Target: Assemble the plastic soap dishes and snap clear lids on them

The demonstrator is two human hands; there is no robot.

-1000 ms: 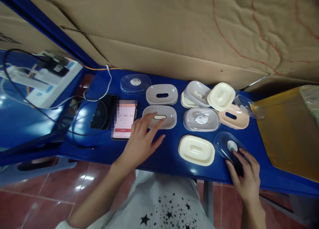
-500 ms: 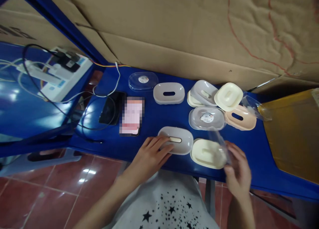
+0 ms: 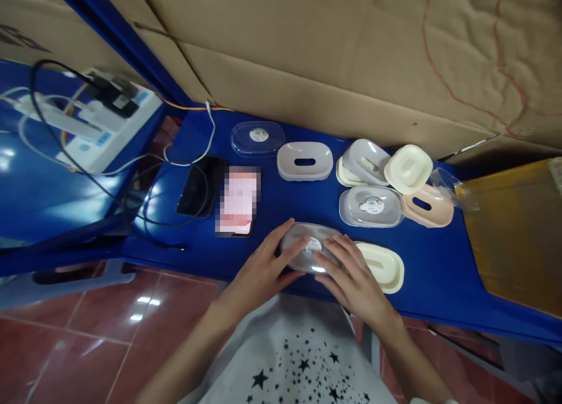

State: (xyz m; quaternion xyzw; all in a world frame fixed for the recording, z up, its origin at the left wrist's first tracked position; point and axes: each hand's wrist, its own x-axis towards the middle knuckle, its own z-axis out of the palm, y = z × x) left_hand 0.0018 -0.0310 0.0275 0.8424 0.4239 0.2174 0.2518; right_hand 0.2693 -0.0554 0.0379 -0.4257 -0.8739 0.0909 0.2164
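Close to the table's front edge lies a grey soap dish (image 3: 293, 262) with a clear plastic lid (image 3: 325, 233) over it, a white round label on top. My left hand (image 3: 274, 257) grips its left side, fingers over the rim and lid. From the right, my right hand (image 3: 351, 272) holds the lid with curved fingers. Whether the lid is fully seated is hidden. Just right of my right hand sits a cream dish piece (image 3: 389, 268). Behind it is a lidded grey dish (image 3: 351, 212) with a label.
Further back are a slotted grey dish (image 3: 287, 165), a loose clear lid (image 3: 272, 143), stacked grey and cream pieces (image 3: 408, 170) and a peach dish (image 3: 439, 214). Leftward lie a phone (image 3: 239, 199), a black device (image 3: 195, 193) and a power strip (image 3: 127, 123). A box (image 3: 518, 234) stands right.
My right hand has brought the clear lid leftward from beside the cream piece onto the grey dish. My left hand has stayed at the dish's left side. The view has shifted slightly.
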